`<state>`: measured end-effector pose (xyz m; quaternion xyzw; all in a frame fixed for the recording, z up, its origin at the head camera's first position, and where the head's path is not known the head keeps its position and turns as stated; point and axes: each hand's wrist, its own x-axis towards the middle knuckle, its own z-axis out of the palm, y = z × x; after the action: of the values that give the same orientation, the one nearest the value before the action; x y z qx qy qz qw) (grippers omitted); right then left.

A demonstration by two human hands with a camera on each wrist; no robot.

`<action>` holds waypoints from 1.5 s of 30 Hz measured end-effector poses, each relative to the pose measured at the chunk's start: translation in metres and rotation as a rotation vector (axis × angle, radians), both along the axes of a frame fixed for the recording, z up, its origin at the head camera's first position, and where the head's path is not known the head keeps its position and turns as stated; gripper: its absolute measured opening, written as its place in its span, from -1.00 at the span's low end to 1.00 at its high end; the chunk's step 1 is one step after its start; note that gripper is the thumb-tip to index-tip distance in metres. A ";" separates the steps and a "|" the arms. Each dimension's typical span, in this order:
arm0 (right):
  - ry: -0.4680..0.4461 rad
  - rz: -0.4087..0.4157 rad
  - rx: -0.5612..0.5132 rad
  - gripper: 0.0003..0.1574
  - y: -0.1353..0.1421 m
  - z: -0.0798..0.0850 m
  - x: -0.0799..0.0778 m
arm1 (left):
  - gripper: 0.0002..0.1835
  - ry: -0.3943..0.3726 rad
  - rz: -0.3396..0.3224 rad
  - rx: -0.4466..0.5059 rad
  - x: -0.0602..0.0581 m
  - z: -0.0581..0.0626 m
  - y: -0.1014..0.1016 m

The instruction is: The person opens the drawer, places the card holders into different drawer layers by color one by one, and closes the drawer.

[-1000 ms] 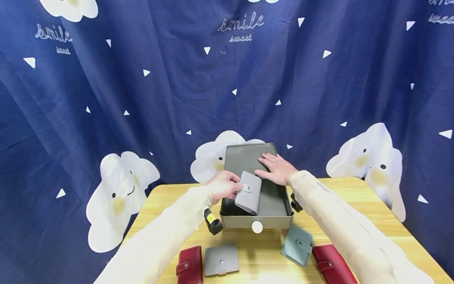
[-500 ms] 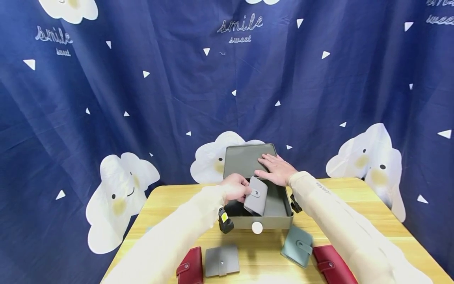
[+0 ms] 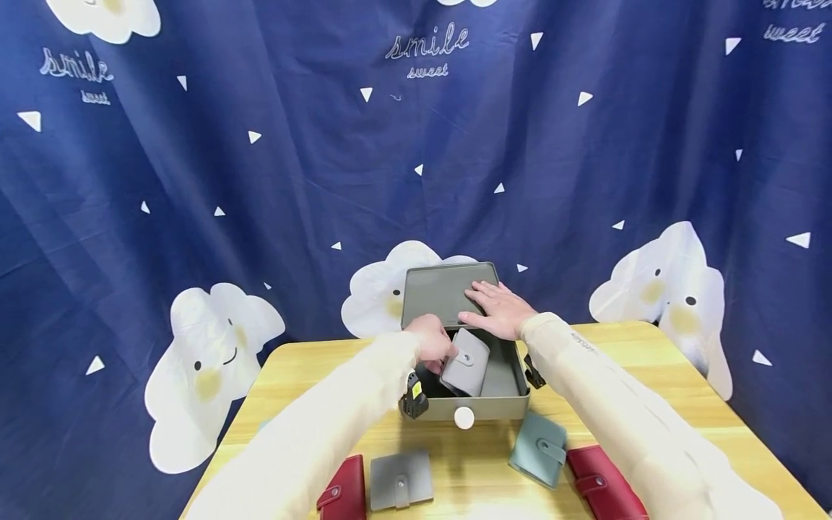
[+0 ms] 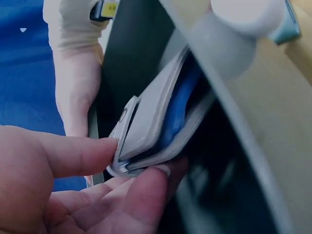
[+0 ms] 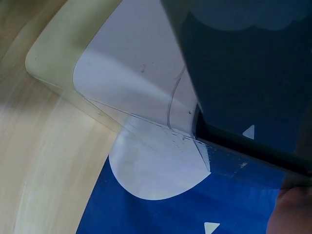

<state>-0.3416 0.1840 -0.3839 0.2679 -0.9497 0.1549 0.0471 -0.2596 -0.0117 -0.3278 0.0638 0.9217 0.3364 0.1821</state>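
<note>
A small grey card wallet (image 3: pixel 467 362) with a snap strap is pinched by my left hand (image 3: pixel 432 341), low inside a grey-green box (image 3: pixel 435 409). In the left wrist view, the thumb (image 4: pixel 83 155) presses the strap side and the fingers lie beneath. The wallet (image 4: pixel 148 114) is tilted, its leaves parted, with something blue between them. My right hand (image 3: pixel 499 310) rests with straight fingers on the inner face of the box's raised lid (image 3: pixel 435 292). Only a dim bit of the right hand (image 5: pixel 292 214) shows in the right wrist view.
A white round knob (image 3: pixel 464 418) is on the box's front wall. Nearer on the wooden table (image 3: pixel 468 469) lie a red wallet (image 3: pixel 344 491), a grey one (image 3: pixel 401 479), a teal one (image 3: pixel 539 449) and a larger red one (image 3: pixel 606 484). A blue curtain (image 3: pixel 312 180) hangs behind.
My left hand has carried the grey wallet rightward and down into the box. The right hand has stayed on the lid. The head view has shifted slightly.
</note>
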 end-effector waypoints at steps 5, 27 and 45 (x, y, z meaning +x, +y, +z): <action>-0.004 -0.003 0.009 0.06 -0.001 0.001 -0.001 | -0.87 -0.023 0.018 -0.074 -0.003 0.000 0.000; 0.000 -0.025 0.005 0.02 0.001 0.004 0.008 | -0.89 -0.155 0.174 0.217 0.002 -0.010 0.018; 0.006 -0.013 0.014 0.05 -0.002 0.002 0.004 | -0.89 -0.213 0.169 0.273 0.006 -0.019 0.030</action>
<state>-0.3377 0.1822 -0.3821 0.2623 -0.9524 0.1471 0.0494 -0.2535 0.0182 -0.3466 -0.0258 0.8452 0.4771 0.2394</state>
